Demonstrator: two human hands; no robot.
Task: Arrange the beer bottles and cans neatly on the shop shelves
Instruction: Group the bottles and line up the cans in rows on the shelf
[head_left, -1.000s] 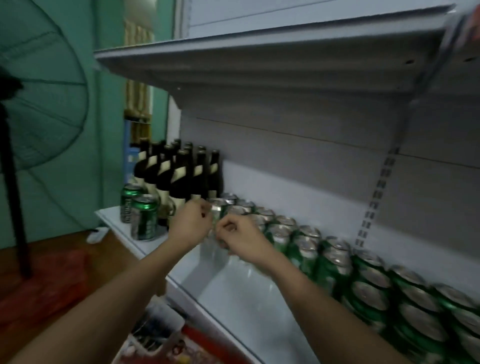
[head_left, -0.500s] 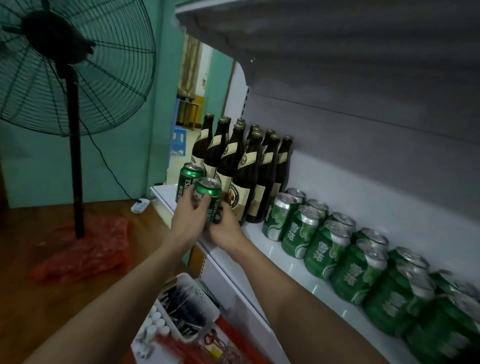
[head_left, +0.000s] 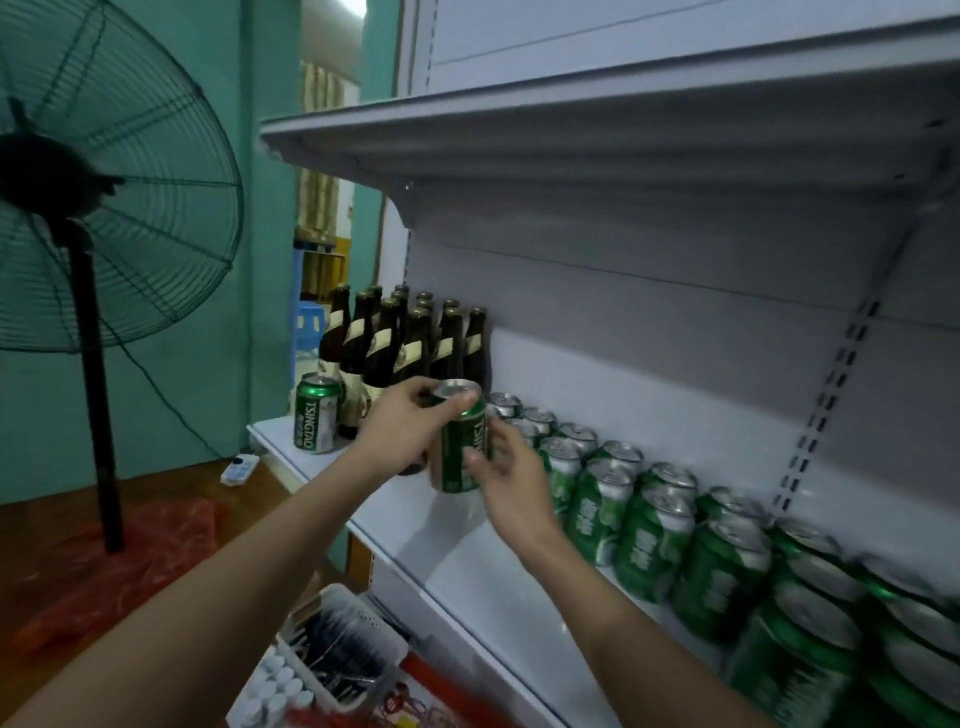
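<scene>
The left hand (head_left: 402, 434) grips the can (head_left: 462, 441), the right hand (head_left: 506, 473) touches it loosely; it could slip and bump the bottles (head_left: 410, 338).

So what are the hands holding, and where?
A green can: the left hand grips its top rim and side, the right hand touches its lower side.

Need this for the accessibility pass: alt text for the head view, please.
A person's left hand grips a green Tsingtao can by its top above a white shelf, the right hand touching its side. Brown beer bottles and another can stand left; rows of green cans run right.
</scene>
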